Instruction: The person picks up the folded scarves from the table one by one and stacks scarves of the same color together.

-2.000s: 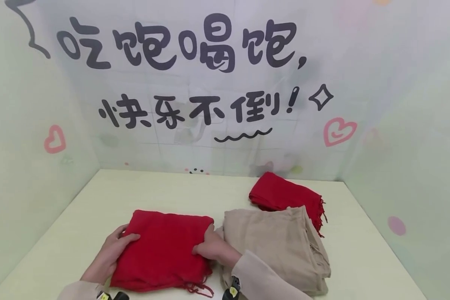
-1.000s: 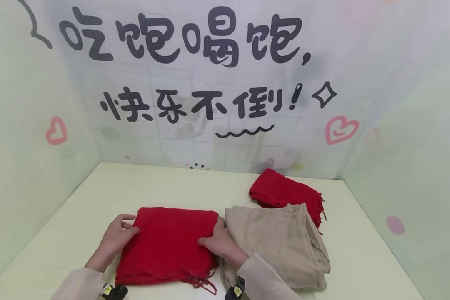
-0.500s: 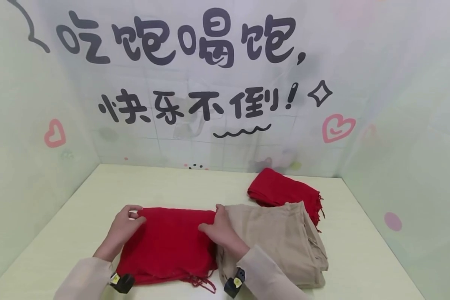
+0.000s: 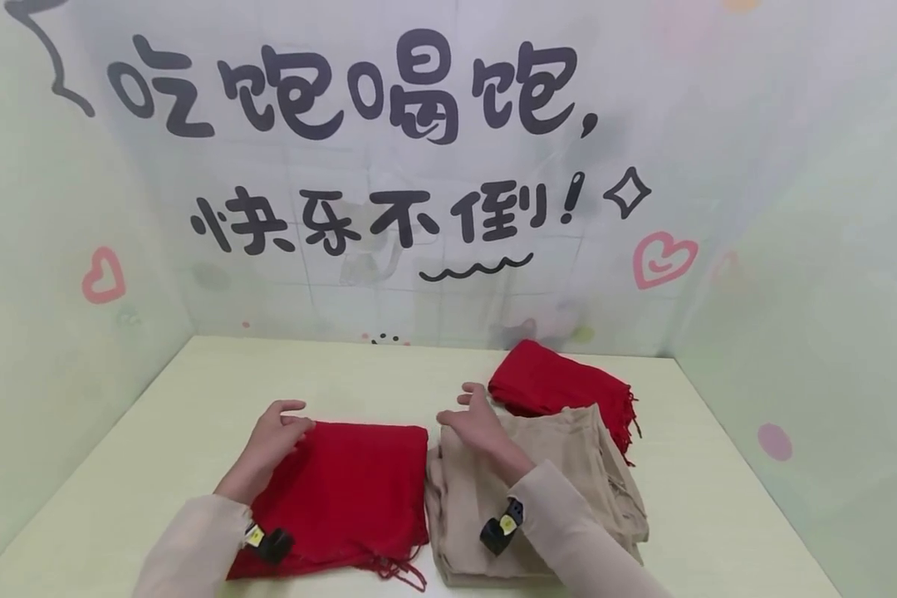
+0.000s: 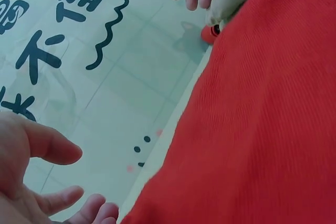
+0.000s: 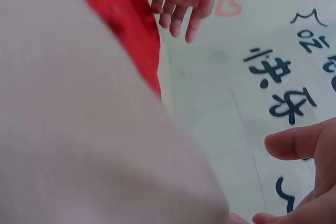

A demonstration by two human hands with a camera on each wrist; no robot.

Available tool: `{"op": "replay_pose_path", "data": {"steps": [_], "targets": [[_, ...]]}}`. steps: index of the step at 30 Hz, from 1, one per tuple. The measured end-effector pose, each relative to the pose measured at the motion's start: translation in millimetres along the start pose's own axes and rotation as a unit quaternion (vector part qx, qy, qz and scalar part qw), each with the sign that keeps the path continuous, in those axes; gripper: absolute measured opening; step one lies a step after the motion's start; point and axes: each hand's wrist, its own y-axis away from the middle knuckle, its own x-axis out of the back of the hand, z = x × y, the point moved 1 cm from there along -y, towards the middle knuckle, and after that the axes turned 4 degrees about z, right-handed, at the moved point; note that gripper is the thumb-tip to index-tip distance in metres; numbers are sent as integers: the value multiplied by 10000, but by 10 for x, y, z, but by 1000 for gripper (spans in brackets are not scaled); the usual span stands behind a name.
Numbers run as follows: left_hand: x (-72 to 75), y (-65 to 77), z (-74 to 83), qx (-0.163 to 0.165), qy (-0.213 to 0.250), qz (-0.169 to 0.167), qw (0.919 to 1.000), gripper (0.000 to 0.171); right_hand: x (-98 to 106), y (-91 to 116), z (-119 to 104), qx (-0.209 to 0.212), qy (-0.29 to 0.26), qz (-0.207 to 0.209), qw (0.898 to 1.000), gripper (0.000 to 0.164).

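Note:
A folded red scarf [image 4: 359,490] with a fringe at its near right corner lies at the front left of the table. My left hand [image 4: 272,440] is above its far left corner, thumb and fingers apart with nothing between them, as the left wrist view also shows. Beside the scarf lies a folded beige cloth [image 4: 463,515]. Over its far left part hovers my right hand [image 4: 486,423], fingers loosely spread and holding nothing. In the right wrist view the right hand [image 6: 310,171] is at the lower right, and a pale surface hides much of the left.
Another folded red scarf [image 4: 561,378], fringed on its right end, lies behind the beige cloth, which overlaps it in the head view. Printed walls enclose the pale table [image 4: 157,432] at the back and both sides.
Both hands have let go of the red scarf's side edges. The right hand has moved right, over the beige cloth; the left has moved up and inward. The cloths have stayed about where they were.

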Motion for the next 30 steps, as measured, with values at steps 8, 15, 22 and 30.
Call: {"op": "replay_pose_path", "data": {"steps": [8, 15, 22, 30], "targets": [[-309, -144, 212, -151, 35, -438, 9989, 53, 523, -114, 156, -225, 76, 498, 9985, 61], [-599, -309, 397, -224, 87, -769, 9968, 53, 942, -217, 283, -631, 98, 778, 9949, 60], [-944, -482, 652, -253, 8, -1101, 9936, 54, 1271, -288, 422, -947, 109, 911, 9913, 63], [-1375, -659, 919, -368, -21, -1506, 9879, 54, 1535, -302, 516, -992, -309, 1015, 9894, 61]]}}
